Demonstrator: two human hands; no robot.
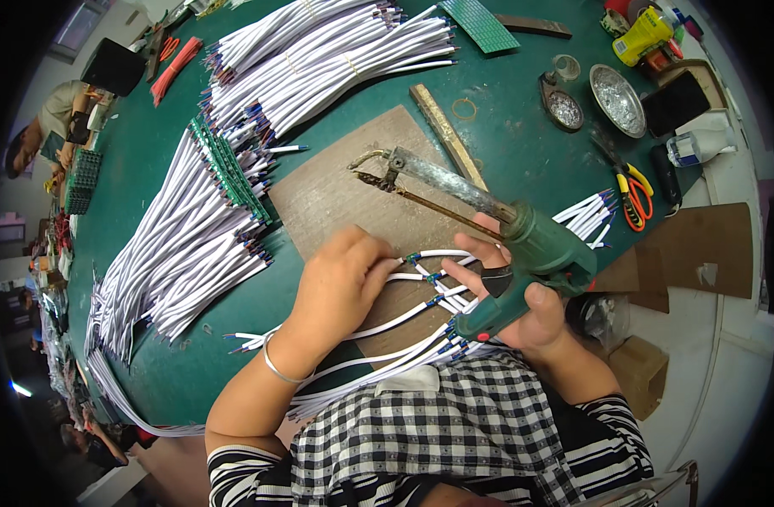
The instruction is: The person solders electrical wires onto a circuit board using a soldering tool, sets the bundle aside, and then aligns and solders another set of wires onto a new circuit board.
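In my right hand I hold a green soldering gun by its handle. Its metal arm and long thin tip point up and left over a brown board. Some fingers of that hand stretch out beneath the gun, close to the white cables. My left hand, a bangle on its wrist, is closed with thumb and forefinger pinched at the end of a white cable. Small green pieces sit at this cable's end. More white cables with coloured wire ends run below both hands, towards my checked apron.
Bundles of white cables and a cable pile with green circuit boards cover the left and back. A metal bar lies behind the board. At right are a metal bowl, orange-handled cutters and a yellow bottle. Another person sits far left.
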